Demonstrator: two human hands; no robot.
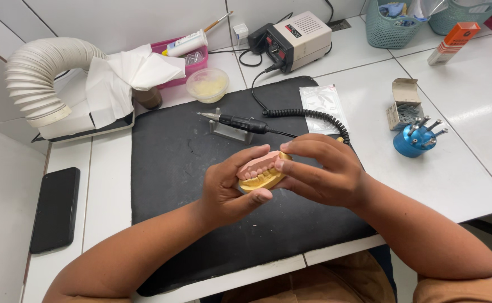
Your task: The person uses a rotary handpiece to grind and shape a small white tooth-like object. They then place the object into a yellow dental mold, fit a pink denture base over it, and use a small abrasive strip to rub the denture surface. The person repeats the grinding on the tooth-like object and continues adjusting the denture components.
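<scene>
A yellow dental cast with a pink wax denture and pale teeth (262, 171) is held over the black work mat (173, 168). My left hand (226, 188) cups it from below and the left, thumb under its front edge. My right hand (322, 168) closes on it from the right, fingertips pressing the pink top. Both hands hover above the middle of the mat.
A black rotary handpiece (237, 122) rests on a clear stand, its coiled cord running to a beige control box (297, 39). A blue bur holder (417, 139), small open box (402, 104), plastic bag (322, 101), yellow-filled cup (207, 85), white suction hose (38, 73) and black phone (56, 209) surround the mat.
</scene>
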